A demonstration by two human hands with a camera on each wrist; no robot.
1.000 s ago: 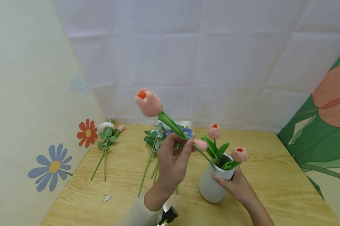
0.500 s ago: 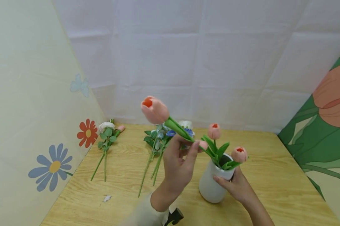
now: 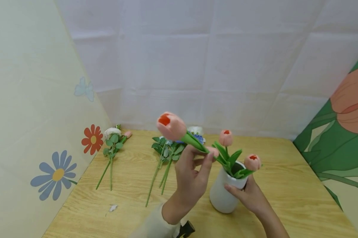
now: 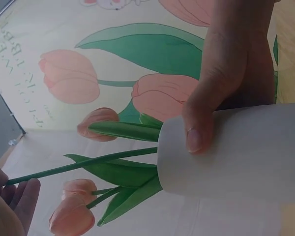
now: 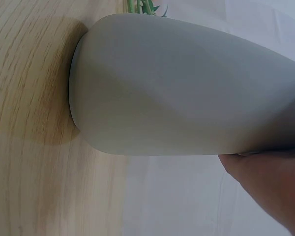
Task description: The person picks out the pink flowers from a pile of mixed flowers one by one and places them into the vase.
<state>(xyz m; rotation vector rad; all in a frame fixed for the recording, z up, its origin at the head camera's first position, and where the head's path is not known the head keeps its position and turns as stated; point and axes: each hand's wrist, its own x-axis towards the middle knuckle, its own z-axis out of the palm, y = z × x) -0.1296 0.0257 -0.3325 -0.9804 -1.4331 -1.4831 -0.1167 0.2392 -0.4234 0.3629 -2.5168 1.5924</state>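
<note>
My left hand (image 3: 192, 180) pinches the green stem of a pink tulip (image 3: 172, 126) between thumb and fingers. The flower tilts up to the left. In the left wrist view its stem (image 4: 83, 166) runs to the mouth of the white vase (image 4: 236, 152) and seems to enter it. My right hand (image 3: 251, 195) grips the vase (image 3: 223, 195) near the rim, its thumb (image 4: 196, 130) against the side. Upright on the table, the vase holds more pink tulips: one at the back (image 3: 225, 138), one at the right (image 3: 252, 162), one partly behind my left fingers (image 3: 213, 151).
On the wooden table (image 3: 131, 218), a white rose (image 3: 112, 133) and a small pink tulip (image 3: 127, 134) lie at the left. Behind my left hand lie blue and white flowers (image 3: 198, 138), partly hidden. A white scrap (image 3: 113, 208) is near the front. Cloth walls enclose the table.
My left hand has moved right and slightly down, bringing the held tulip lower and its stem further into the vase. The right hand and vase have stayed put.
</note>
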